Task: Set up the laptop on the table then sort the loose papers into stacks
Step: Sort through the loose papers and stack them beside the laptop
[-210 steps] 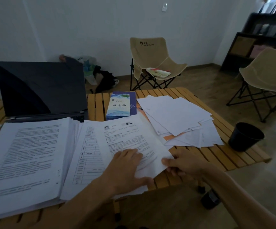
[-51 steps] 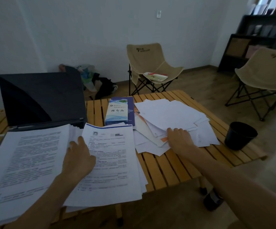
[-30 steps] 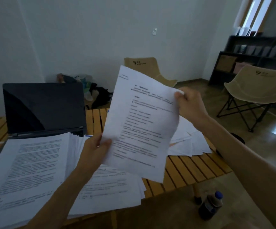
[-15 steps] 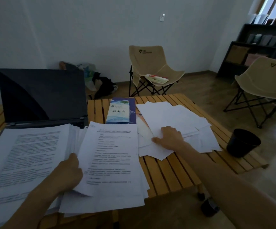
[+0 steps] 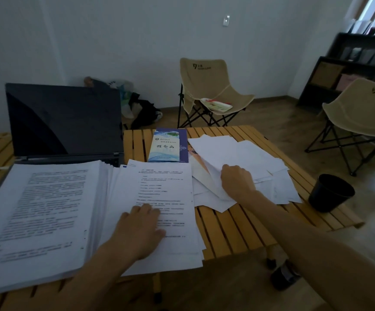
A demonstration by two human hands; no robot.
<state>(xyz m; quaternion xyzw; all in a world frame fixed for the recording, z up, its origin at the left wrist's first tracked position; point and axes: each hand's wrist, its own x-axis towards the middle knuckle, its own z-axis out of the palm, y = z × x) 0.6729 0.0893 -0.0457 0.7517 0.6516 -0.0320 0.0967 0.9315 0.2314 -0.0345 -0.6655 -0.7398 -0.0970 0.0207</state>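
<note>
Sorting step in progress; laptop already open at table rear-left. Left hand lies flat, fingers straight, pressing the middle stack of printed sheets, beside the thick stack. Right hand is in the loose paper pile to the right, fingers curled onto a sheet edge; grip not fully visible. Next move, judged: lift one sheet w/o dragging neighbours, carry leftward to matching stack.

One laptop, two chairs, one bin, one booklet, two hands, three paper piles.
</note>
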